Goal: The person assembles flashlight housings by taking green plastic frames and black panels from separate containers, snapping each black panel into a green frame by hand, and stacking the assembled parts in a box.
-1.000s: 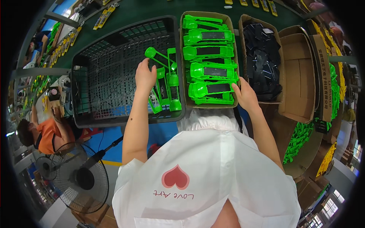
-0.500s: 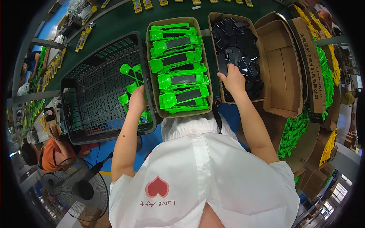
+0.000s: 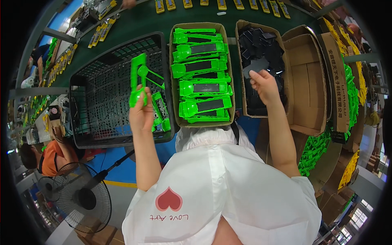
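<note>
Over the right part of a black plastic basket [image 3: 122,141], my left hand [image 3: 142,112] is closed round the lower end of a green plastic frame [image 3: 136,77], which points upward. A few more green frames [image 3: 160,108] lie in the basket beside it. My right hand [image 3: 264,85] pinches a flat dark panel [image 3: 256,66] above a cardboard box [image 3: 241,49] of loose black panels [image 3: 261,41]. Between the two hands stands a cardboard box [image 3: 173,85] stacked with green frames [image 3: 204,68], each with a dark panel in its middle.
At the right is an open cardboard carton [image 3: 304,81], with green parts [image 3: 316,151] heaped beyond it. Rows of yellow pieces [image 3: 222,5] lie along the green table [image 3: 143,20]. A fan [image 3: 85,198] stands at lower left, near a person in orange [image 3: 55,157].
My left hand has lifted a green frame up from the basket's pile. My right hand has drawn a dark panel up out of the black panels. The whole view has shifted slightly.
</note>
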Tool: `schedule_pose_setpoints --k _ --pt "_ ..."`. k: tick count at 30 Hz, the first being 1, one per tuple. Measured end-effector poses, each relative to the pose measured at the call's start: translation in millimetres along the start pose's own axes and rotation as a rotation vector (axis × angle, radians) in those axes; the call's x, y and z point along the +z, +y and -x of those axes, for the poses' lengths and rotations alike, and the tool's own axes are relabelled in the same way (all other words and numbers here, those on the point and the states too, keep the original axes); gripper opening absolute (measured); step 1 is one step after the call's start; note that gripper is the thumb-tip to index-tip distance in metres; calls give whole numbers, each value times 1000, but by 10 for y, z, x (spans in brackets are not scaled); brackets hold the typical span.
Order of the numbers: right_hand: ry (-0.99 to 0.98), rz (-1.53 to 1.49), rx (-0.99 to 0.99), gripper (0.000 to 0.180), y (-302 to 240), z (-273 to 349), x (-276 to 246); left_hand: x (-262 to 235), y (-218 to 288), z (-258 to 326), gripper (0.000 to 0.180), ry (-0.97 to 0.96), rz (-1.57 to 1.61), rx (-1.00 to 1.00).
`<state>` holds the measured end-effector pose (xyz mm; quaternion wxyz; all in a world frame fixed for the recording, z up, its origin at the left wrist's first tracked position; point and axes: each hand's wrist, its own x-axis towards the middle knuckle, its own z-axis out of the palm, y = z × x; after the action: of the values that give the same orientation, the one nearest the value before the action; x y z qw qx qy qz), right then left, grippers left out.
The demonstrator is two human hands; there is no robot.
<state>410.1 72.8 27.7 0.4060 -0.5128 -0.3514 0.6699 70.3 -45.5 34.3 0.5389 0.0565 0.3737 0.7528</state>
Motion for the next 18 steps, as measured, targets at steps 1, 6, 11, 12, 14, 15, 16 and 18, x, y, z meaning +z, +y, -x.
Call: schedule_pose_setpoints --k 1,6,11,12,14,15,16,18 --pt "-30 -69 17 6 21 92 153 96 -103 57 26 -33 106 -145" --pt "-157 -203 110 10 96 317 718 658 -534 329 32 -247 47 -343" --pt "-255 -112 114 13 232 394 1066 718 -654 355 37 -472 -82 -419" --pt "-420 -130 131 16 148 438 1081 718 -655 365 37 -472 -81 -422" --pt "-343 -138 83 18 172 428 1039 710 -648 376 35 -315 -75 -374" --pt "-270 -145 34 20 167 415 1020 667 -617 362 33 -314 -40 -399" --pt "-276 -147 23 22 90 400 983 646 -608 364 33 -312 -38 -398" --pt "-285 -51 -36 23 23 390 940 636 -603 380 32 -227 -57 -363"
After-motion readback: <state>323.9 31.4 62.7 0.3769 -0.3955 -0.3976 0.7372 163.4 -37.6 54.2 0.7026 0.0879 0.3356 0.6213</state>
